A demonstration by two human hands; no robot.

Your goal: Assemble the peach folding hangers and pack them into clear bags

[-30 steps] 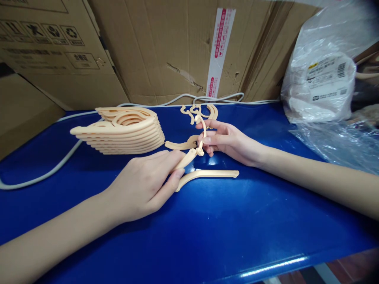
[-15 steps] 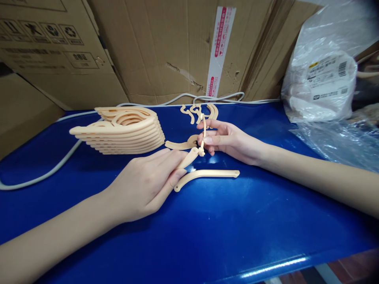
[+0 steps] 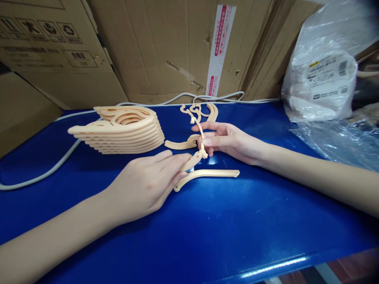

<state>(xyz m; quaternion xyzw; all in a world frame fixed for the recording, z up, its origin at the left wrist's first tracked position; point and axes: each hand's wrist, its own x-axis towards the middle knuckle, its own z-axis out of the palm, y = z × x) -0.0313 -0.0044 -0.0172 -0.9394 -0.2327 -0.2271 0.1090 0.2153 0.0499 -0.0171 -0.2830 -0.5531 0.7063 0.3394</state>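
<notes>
My left hand is closed on a peach plastic hanger arm, pinching it between thumb and fingers just above the blue table. My right hand pinches a peach hook piece whose lower end meets the tip of that arm. A second hanger arm lies flat on the table just below the hands. Another curved arm rests behind them.
A stack of several peach hangers sits at the left. Loose hook pieces lie near the back. Cardboard boxes form a wall behind, a white cable runs along the table, and plastic bags fill the right.
The hook piece in my right hand has tilted, its top leaning left. My left hand has shifted slightly right with the arm.
</notes>
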